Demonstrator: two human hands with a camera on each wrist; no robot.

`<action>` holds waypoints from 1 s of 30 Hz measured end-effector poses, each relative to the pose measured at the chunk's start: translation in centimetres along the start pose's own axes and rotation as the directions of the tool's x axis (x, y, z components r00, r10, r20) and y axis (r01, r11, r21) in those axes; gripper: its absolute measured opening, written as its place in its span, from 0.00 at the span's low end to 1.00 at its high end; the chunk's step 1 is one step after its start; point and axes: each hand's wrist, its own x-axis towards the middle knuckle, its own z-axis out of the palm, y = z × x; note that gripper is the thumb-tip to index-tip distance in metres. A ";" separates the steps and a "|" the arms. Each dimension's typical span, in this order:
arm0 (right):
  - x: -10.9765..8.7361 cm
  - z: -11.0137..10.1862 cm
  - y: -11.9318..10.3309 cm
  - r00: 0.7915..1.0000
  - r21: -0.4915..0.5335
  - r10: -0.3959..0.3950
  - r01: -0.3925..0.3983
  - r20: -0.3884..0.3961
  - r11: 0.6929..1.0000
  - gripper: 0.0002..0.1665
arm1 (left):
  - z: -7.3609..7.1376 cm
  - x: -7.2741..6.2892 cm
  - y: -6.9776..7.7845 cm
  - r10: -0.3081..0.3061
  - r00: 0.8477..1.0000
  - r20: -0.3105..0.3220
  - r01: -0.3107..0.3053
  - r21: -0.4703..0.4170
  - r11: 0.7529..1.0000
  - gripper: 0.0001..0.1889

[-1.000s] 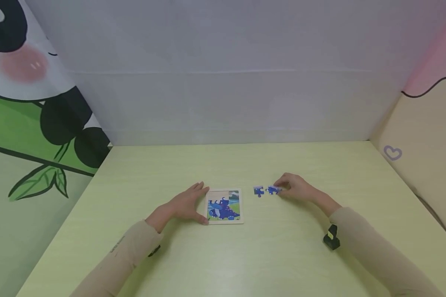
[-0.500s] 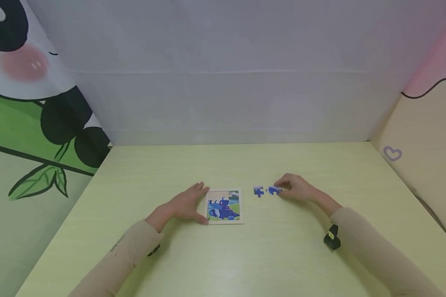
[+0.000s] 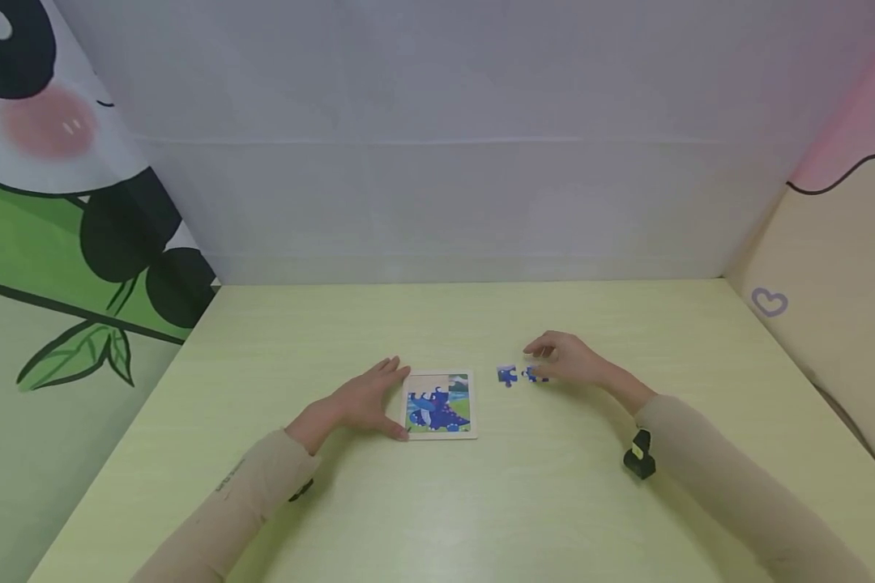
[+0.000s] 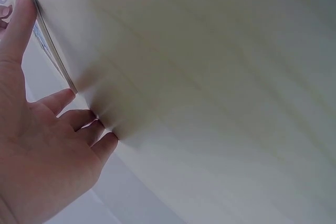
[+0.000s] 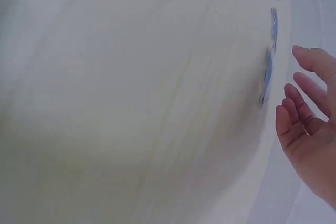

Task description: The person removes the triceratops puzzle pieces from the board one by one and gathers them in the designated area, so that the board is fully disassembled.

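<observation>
A small square jigsaw puzzle tray [image 3: 474,409] with a pale frame and a blue dinosaur picture lies flat on the table. Bare backing shows at its upper left. My left hand [image 3: 364,401] steadies its left side, thumb at the near corner and index finger at the far corner, the other fingertips down on the table. To the tray's right lie two blue puzzle pieces, a left piece [image 3: 507,375] and a right piece [image 3: 529,375]. Over the right piece hovers my right hand [image 3: 572,360], partly covering it; in the right wrist view its loosely bent fingers [image 5: 286,121] are apart from the pieces.
The pale wooden table [image 3: 437,518] ends at a grey-white back panel [image 3: 437,210]. A cartoon-painted panel [image 3: 51,267] stands on the left, a beige and pink one [image 3: 838,267] on the right. Each wrist carries a small black camera [image 3: 639,455].
My right hand has let go of the right puzzle piece, lifting and shifting slightly left above it. My left hand, the tray and both pieces stay put.
</observation>
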 end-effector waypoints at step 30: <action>5.1 6.4 -6.1 0.993 -0.066 -0.020 0.028 0.120 0.997 0.15 | 0.2 0.3 -0.2 0.003 1.000 -0.007 -0.003 0.013 1.000 0.57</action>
